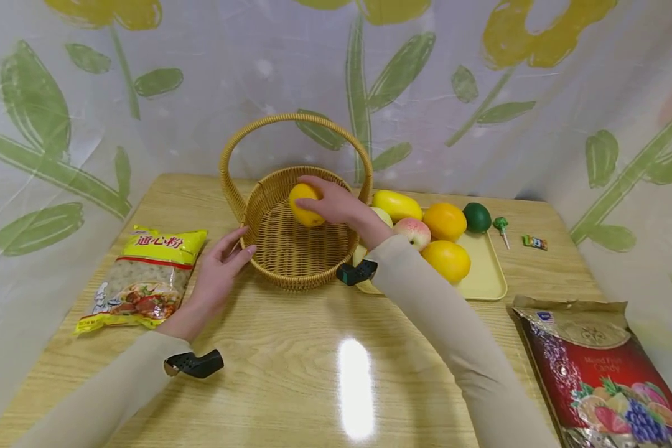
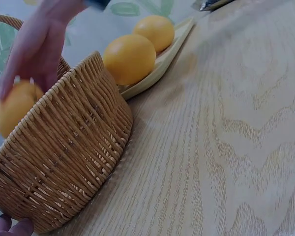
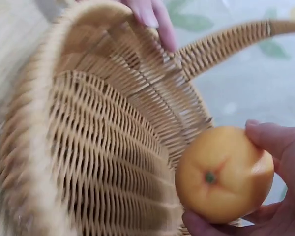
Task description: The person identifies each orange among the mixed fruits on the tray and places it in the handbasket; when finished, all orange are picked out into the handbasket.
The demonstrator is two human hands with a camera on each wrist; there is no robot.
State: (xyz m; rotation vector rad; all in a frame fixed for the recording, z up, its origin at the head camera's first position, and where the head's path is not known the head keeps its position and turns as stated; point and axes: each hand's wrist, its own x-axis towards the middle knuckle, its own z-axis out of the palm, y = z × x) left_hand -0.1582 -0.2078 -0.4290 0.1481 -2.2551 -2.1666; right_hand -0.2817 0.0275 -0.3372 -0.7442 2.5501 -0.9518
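Note:
My right hand (image 1: 333, 200) holds an orange (image 1: 305, 205) inside the wicker basket (image 1: 297, 277), above its woven floor. In the right wrist view, thumb and fingers grip the orange (image 3: 221, 177) from the side, its green stem mark facing the camera. My left hand (image 1: 219, 269) grips the basket's left rim, some digits over the edge and others against the outer wall. The basket's tall handle (image 1: 297, 117) arches above the right hand. Right of the basket, a pale yellow tray (image 1: 490, 274) bears oranges (image 1: 447, 261), a peach (image 1: 413, 233) and other fruit, partly hidden by my right arm.
A pasta bag (image 1: 145, 274) lies left of my left hand. A green lollipop (image 1: 501, 228) and a small wrapped candy (image 1: 534, 242) lie right of the tray. A red mixed fruit candy bag (image 1: 599, 367) sits at the front right. A flowered curtain (image 1: 201, 74) hangs behind the table.

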